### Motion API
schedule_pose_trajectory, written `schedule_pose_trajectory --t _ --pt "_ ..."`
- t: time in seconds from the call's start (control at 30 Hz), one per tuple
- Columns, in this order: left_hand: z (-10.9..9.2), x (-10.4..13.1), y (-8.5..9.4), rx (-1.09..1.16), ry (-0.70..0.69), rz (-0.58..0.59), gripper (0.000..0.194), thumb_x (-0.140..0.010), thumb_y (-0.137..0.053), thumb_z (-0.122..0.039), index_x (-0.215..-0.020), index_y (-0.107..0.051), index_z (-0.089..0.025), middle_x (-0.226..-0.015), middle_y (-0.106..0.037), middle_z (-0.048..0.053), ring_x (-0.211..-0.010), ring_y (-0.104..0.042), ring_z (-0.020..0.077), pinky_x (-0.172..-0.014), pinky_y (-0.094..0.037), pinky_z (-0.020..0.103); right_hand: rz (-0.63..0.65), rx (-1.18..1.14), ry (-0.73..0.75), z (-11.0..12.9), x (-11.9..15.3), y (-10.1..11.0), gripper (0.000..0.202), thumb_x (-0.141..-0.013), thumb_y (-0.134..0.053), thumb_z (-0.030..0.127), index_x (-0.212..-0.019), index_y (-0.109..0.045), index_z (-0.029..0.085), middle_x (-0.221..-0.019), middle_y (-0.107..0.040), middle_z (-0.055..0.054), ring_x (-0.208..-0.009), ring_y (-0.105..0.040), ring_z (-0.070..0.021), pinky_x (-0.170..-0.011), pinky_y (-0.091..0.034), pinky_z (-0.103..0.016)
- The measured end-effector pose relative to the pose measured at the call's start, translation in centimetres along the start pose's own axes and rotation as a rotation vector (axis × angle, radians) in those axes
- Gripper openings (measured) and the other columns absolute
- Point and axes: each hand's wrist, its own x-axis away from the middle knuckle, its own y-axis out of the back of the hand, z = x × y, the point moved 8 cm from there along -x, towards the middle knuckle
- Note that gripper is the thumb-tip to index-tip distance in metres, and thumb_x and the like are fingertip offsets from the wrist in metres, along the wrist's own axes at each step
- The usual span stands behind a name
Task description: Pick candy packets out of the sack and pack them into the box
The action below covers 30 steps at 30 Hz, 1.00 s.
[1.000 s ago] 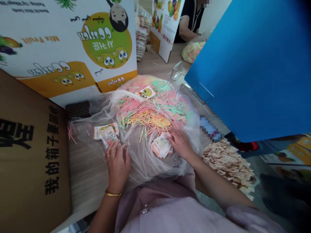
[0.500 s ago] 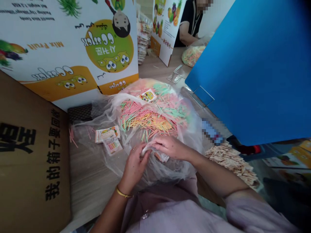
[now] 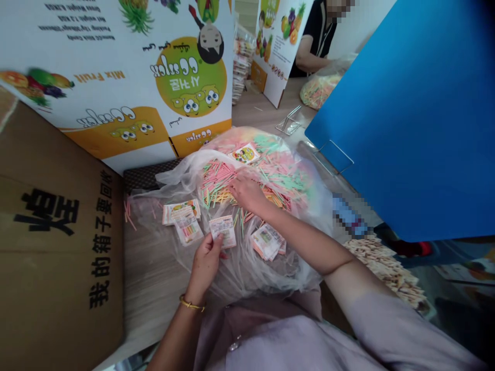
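My left hand point(image 3: 207, 260) pinches a small printed packet point(image 3: 223, 231) at its lower left corner, in front of the open clear plastic bag point(image 3: 232, 278). Farther up, my right hand point(image 3: 247, 191) rests on the pink, green and yellow candy sticks point(image 3: 218, 178) in the bag; its fingertips are among the sticks, and what they grip is too small to tell. One packet point(image 3: 245, 154) lies on top of the sticks. More packets lie on the plastic, some at the left point(image 3: 186, 226) and a small stack point(image 3: 267, 241) below my right forearm.
A brown carton point(image 3: 58, 247) stands at the left, a printed white board point(image 3: 127, 77) behind the bag. A blue panel point(image 3: 410, 123) with wire stands point(image 3: 334, 157) is at the right, above a heap of packets point(image 3: 386, 268). Another person's arm point(image 3: 309, 61) shows at the back.
My hands have parted from the gathered plastic. My right hand has moved up onto the sticks, and my left hand now holds a packet. The stack below my right forearm is more exposed.
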Motion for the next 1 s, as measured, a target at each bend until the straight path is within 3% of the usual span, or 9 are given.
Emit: schedule_pose_trajectory --t 0.1,0.2,0.43,0.6,0.73,0.87,1.0 --pt "0.8 0.0 -0.3 0.03 0.043 0.035 0.058 -0.079 -0.069 -0.06 -0.116 -0.071 -0.016 -0.111 -0.074 0.01 -0.082 -0.065 0.0191 -0.055 -0.052 0.024 0.116 0.033 0.024 0.2 -0.7 -1.2 0.032 -0.102 -0.048 0.033 -0.118 -0.063 0.01 -0.121 -0.065 -0.016 -0.113 -0.06 -0.0263 -0.095 -0.046 -0.035" --pt "1.6 0.0 -0.3 0.047 0.072 0.036 0.06 -0.078 -0.07 -0.061 -0.118 -0.071 -0.017 -0.113 -0.075 0.01 -0.084 -0.066 0.02 -0.055 -0.052 0.025 0.19 0.099 0.029 0.1 -0.8 -2.0 0.033 -0.098 -0.053 0.025 -0.127 -0.058 0.01 -0.126 -0.063 -0.018 -0.114 -0.06 -0.0277 -0.094 -0.048 -0.036" --pt "2.7 -0.1 0.3 0.077 0.066 -0.005 0.06 -0.078 -0.07 -0.062 -0.118 -0.071 -0.017 -0.117 -0.073 0.011 -0.085 -0.068 0.0213 -0.055 -0.053 0.026 0.095 0.222 0.268 2.9 -1.2 -1.5 0.033 -0.097 -0.042 0.01 -0.127 -0.057 0.012 -0.121 -0.06 -0.018 -0.11 -0.057 -0.0288 -0.09 -0.047 -0.039" --pt "2.1 0.2 -0.1 0.027 0.008 0.006 0.058 -0.081 -0.065 -0.063 -0.115 -0.07 -0.016 -0.112 -0.074 0.011 -0.084 -0.067 0.0214 -0.057 -0.056 0.028 -0.031 0.277 0.206 3.6 -1.6 0.1 0.037 -0.098 -0.038 0.009 -0.131 -0.054 0.01 -0.12 -0.059 -0.02 -0.109 -0.054 -0.0303 -0.087 -0.044 -0.041" --pt "2.1 0.3 0.0 -0.005 -0.007 -0.021 0.059 -0.081 -0.063 -0.064 -0.113 -0.07 -0.015 -0.103 -0.074 0.009 -0.078 -0.064 0.0201 -0.056 -0.055 0.028 0.052 0.261 0.43 5.8 -1.3 -1.9 0.037 -0.1 -0.043 0.014 -0.134 -0.056 0.019 -0.126 -0.058 -0.017 -0.116 -0.05 -0.0301 -0.089 -0.043 -0.041" --pt "2.4 0.2 0.0 -0.028 0.003 -0.017 0.053 -0.084 -0.062 -0.06 -0.112 -0.069 -0.016 -0.097 -0.073 0.008 -0.074 -0.064 0.0184 -0.056 -0.054 0.027 0.067 0.294 0.401 6.0 -2.4 -3.6 0.034 -0.099 -0.045 0.015 -0.13 -0.058 0.015 -0.129 -0.059 -0.017 -0.117 -0.051 -0.0303 -0.092 -0.042 -0.042" --pt "2.2 0.3 0.1 -0.031 -0.005 -0.022 0.05 -0.085 -0.061 -0.059 -0.109 -0.069 -0.015 -0.094 -0.073 0.007 -0.071 -0.063 0.0183 -0.056 -0.054 0.028 0.057 0.255 0.42 6.2 -3.1 -3.5 0.036 -0.1 -0.037 0.015 -0.126 -0.061 0.012 -0.135 -0.058 -0.018 -0.123 -0.048 -0.0316 -0.1 -0.038 -0.045"
